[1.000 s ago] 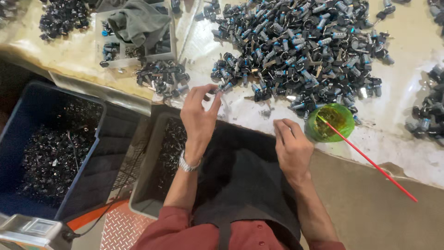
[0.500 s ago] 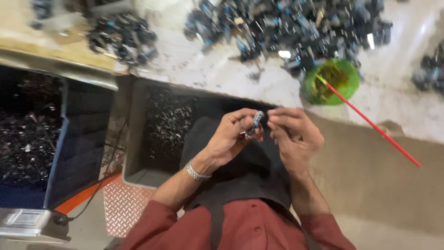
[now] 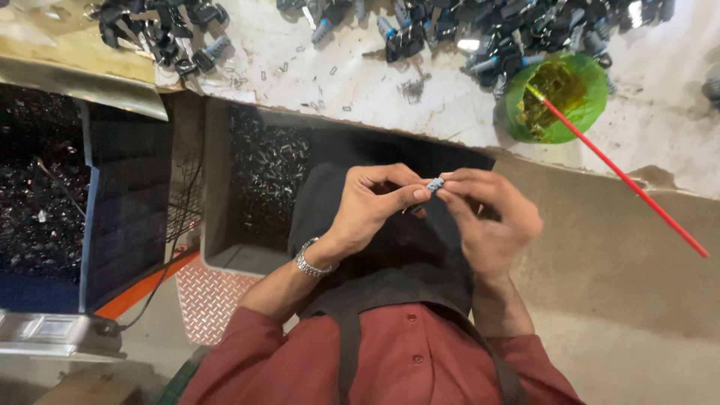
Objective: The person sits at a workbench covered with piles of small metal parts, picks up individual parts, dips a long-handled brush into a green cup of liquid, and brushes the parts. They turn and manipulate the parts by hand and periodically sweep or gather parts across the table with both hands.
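One small grey-blue part (image 3: 435, 183) sits between the two hands, held above the dark apron (image 3: 390, 255) in front of the person's chest, below the edge of the table (image 3: 360, 82). The left hand (image 3: 371, 210) pinches it from the left, thumb and forefinger closed on it, the other fingers curled over the top; the wrist bends upward and carries one metal wristband (image 3: 309, 259). The right hand (image 3: 491, 217) meets it from the right, fingertips pressed together on the part's end, knuckles turned toward the camera. Both forearms rise from red sleeves (image 3: 247, 352), elbows low, so the hands come together at the middle.

Under the table edge stand two bins: one grey bin (image 3: 217, 187) just left of the left hand, holding small dark pieces too many to count, and one blue bin (image 3: 90, 217) farther left, also filled with dark pieces. On the table lies one green bowl (image 3: 559, 97) with one red stick (image 3: 622, 176) slanting out of it down to the right. A heap of dark and blue parts (image 3: 480, 30) runs along the table's far side, and a smaller cluster (image 3: 161, 34) lies at the upper left; neither can be counted.
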